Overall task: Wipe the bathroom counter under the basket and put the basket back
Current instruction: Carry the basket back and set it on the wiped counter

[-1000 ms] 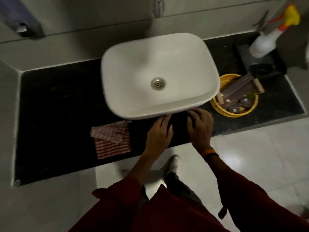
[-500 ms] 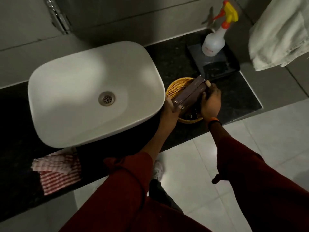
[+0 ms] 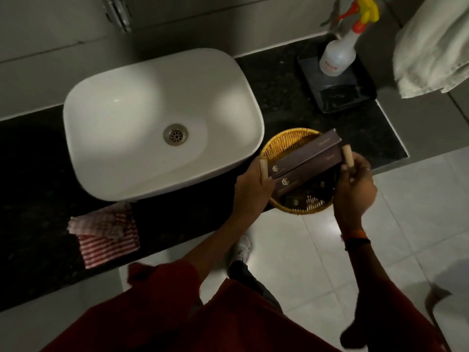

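Note:
A round yellow woven basket [image 3: 284, 143] with two pale wooden handles sits at the front edge of the black stone counter [image 3: 276, 97], just right of the sink. Its near rim reaches past the counter edge; I cannot tell whether it is lifted off the stone. Long dark purple boxes [image 3: 304, 161] lie across it, with smaller ones underneath. My left hand [image 3: 253, 191] is closed around the left handle. My right hand [image 3: 355, 184] is closed around the right handle. A red-and-white striped cloth [image 3: 106, 235] lies crumpled on the counter left of my arms.
A white basin [image 3: 162, 123] fills the counter's middle. At the back right, a white spray bottle [image 3: 338, 54] with a yellow and red trigger stands on a dark tray [image 3: 340, 95]. A pale towel [image 3: 431, 47] hangs at the right. Light floor tiles lie below.
Both hands left the counter edge below the basin and went right to the basket. They now grip its two handles, and the basket sits nearer the front edge.

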The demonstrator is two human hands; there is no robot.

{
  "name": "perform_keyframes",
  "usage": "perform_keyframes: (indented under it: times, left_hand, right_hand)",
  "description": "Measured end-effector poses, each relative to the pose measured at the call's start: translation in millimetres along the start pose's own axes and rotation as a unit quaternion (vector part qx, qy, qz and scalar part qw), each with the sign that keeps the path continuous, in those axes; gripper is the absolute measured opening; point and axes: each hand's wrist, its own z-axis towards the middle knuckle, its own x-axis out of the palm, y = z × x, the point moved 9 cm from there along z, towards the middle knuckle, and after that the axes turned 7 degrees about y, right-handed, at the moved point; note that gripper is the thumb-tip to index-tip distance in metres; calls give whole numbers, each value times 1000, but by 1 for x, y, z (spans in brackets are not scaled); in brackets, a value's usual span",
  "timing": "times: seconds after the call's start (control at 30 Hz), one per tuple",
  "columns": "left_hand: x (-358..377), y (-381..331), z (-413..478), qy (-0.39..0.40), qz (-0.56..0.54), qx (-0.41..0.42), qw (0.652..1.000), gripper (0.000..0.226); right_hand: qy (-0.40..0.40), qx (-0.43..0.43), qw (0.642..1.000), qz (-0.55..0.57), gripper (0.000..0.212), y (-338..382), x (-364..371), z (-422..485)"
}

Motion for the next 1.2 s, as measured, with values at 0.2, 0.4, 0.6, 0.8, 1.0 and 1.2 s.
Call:
perform_keyframes:
  times: [0.2,0.4,0.6,0.8,1.0,1.2]
  left_hand:
    - [-73,84,-96,20,-65,-28,997,37]
    - [-197,204,-190,-48,-84,-89,991,45]
    - [-327,313,-252,-113,-53,-150,981,53]
    - [-437,395,-249,-178,-86,-180,964,53]
    - [-487,440,-220,-164,-163,-158,960,43]
    - [-499,446,-194,-162,-178,-125,962,33]
  right_hand:
    - [118,-82,987,72,33,56,15,-113]
    - [265,-74,958,80,38,118,113,-236]
    - [388,-88,909,121,43,209,238,-338]
    - [405,-102,897,144,29,303,338,-390]
    - [434,-75,894,82,39,338,407,-404]
    - [413,-65,907,60,37,346,434,-396]
